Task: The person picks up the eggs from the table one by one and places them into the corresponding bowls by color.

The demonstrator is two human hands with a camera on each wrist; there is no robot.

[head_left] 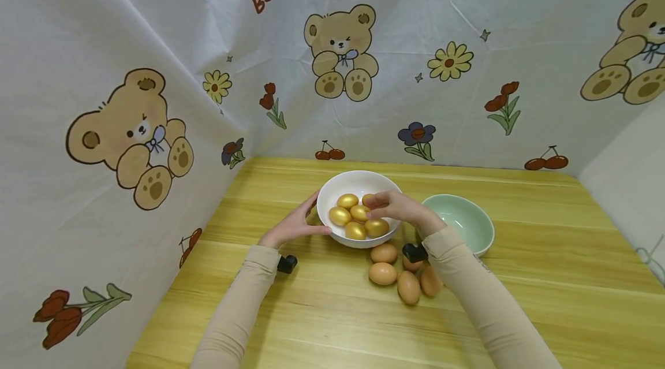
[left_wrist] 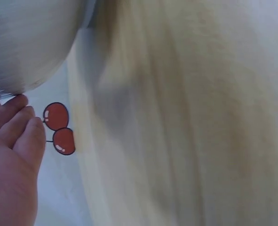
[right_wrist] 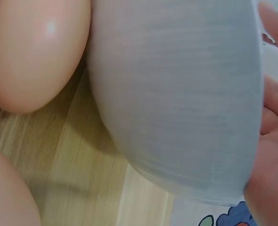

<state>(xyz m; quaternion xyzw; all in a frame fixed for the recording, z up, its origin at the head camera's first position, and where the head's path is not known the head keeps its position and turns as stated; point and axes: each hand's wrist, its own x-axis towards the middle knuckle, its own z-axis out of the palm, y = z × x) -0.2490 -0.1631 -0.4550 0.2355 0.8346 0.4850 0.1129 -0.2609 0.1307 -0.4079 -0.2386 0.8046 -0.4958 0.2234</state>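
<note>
A white bowl [head_left: 358,183] holding several golden eggs [head_left: 340,216] stands toward the back of the table. My left hand [head_left: 297,223] is against its left side, thumb along the near rim and fingers spread; in the left wrist view these fingers rest on the bowl's outer wall. My right hand [head_left: 397,207] reaches over the right rim into the bowl. Its bent fingers are right at a golden egg at the bowl's right side, partly hidden behind them; I cannot tell whether they pinch it. In the right wrist view, the bowl's wall [right_wrist: 176,94] covers part of that hand.
Several brown eggs [head_left: 383,274] lie on the wooden table [head_left: 322,311] in front of the white bowl, some partly hidden by my right wrist. A green bowl [head_left: 470,224] stands to the right, behind my right forearm. Printed cloth [head_left: 395,22] hangs behind the table.
</note>
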